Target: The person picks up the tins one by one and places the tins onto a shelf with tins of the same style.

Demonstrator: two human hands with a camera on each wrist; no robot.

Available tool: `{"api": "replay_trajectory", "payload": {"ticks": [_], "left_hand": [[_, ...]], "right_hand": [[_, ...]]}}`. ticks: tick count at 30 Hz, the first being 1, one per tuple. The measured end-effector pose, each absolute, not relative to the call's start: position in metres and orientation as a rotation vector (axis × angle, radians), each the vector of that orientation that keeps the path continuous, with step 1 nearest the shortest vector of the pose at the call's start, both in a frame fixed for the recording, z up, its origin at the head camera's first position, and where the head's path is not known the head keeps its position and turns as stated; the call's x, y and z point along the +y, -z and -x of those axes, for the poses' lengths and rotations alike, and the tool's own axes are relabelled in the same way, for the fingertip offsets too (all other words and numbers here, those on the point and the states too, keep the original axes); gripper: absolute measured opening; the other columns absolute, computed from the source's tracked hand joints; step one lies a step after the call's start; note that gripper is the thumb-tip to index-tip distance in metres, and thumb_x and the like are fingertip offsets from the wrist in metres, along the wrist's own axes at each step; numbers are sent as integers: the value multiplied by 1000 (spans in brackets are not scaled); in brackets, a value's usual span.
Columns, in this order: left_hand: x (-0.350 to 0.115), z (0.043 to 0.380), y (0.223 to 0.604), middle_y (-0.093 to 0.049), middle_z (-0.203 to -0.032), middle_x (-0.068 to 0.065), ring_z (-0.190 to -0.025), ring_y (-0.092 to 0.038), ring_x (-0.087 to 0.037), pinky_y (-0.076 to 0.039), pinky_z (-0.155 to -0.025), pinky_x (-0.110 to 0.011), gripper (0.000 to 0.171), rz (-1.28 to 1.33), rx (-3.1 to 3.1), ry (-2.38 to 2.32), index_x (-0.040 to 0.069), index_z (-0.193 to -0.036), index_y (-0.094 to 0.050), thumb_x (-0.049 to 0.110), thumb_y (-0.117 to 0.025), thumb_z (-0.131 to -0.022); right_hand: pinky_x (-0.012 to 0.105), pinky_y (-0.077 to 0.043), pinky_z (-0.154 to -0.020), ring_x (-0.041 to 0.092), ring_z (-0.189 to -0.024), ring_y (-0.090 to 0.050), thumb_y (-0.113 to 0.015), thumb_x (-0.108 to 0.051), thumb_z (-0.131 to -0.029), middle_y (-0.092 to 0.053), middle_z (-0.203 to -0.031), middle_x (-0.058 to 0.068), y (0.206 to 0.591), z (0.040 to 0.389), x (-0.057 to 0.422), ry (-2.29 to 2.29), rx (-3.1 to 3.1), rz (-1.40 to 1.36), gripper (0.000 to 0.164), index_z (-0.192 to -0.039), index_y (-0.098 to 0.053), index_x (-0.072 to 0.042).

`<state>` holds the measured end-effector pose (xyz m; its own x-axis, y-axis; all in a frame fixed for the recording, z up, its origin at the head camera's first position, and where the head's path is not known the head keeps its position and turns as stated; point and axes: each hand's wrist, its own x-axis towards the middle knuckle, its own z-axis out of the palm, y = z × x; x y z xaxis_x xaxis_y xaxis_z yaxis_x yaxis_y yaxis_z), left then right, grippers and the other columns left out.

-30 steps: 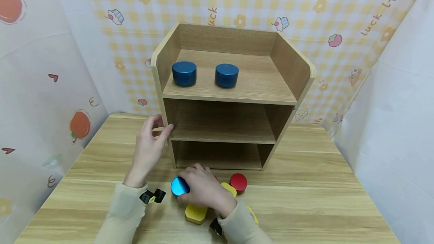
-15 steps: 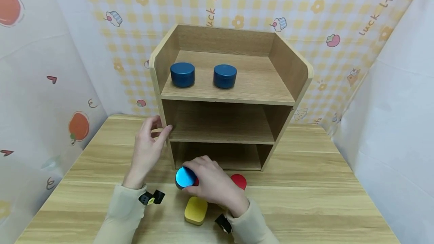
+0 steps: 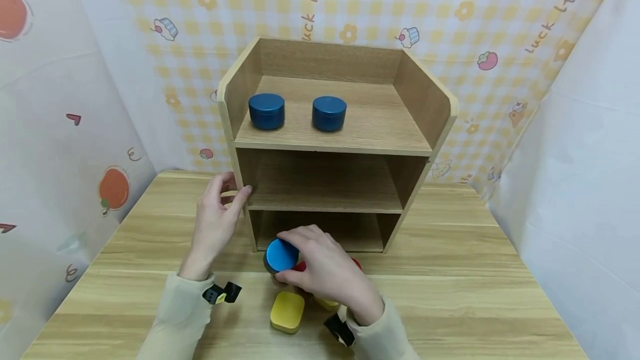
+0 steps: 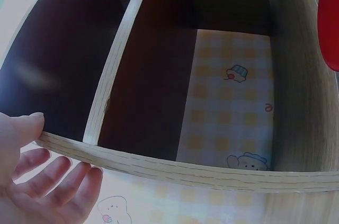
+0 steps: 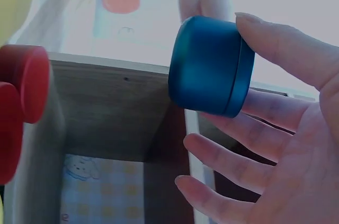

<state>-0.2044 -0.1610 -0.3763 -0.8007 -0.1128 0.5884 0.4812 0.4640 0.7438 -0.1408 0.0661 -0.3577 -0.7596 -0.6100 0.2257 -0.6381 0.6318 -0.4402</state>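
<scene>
My right hand (image 3: 330, 265) pinches a round blue tin (image 3: 281, 255) between thumb and fingers, in front of the shelf's lowest compartment. Seen from the right wrist, the tin (image 5: 207, 68) is tilted on its side in that camera, its lid seam near the thumb. My left hand (image 3: 212, 224) holds the left side panel of a small wooden shelf unit (image 3: 327, 144). In the left wrist view its thumb lies inside the panel's edge and the fingers (image 4: 55, 179) outside. Two more blue tins, a left one (image 3: 267, 111) and a right one (image 3: 329, 114), stand on the top board.
On the table (image 3: 450, 293), a yellow rounded-square tin (image 3: 287, 312) lies in front of the shelf. Red tins (image 5: 34, 83) and another yellow tin (image 3: 327, 304) are partly hidden by my right hand. Patterned cloth (image 3: 195, 43) hangs behind and at the sides.
My right hand has lifted the blue tin off the table and carried it slightly right and toward the shelf. My left hand stays at the side panel.
</scene>
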Motion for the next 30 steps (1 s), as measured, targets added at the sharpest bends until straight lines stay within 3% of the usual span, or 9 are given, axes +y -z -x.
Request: {"api": "replay_trajectory", "payload": {"ticks": [9,17,30], "left_hand": [[-161,205,378,-57,-105,-10,-100,-57,-20,-50,-79,-20,31,294,-2142,1345,-1,-119,-56,15,-67,-95],[-160,206,377,-58,-104,-10,-98,-56,-18,-48,-78,-17,29,305,-2117,1350,-1,-118,-57,12,-66,-94],[-158,205,375,-59,-107,-10,-98,-55,-15,-48,-79,-16,31,282,-2119,1351,0,-120,-58,9,-69,-92]], "right_hand": [[33,-47,-97,14,-120,-49,-74,-43,-87,-58,-131,-4,344,132,79,-840,-2723,-1101,59,-135,-57,-13],[27,-49,-94,10,-118,-49,-77,-37,-85,-59,-128,-5,334,127,92,-932,-2628,-1094,57,-133,-59,-12],[31,-51,-91,11,-115,-51,-80,-37,-82,-59,-124,-4,327,131,115,-941,-2542,-977,60,-131,-59,-12]]}}
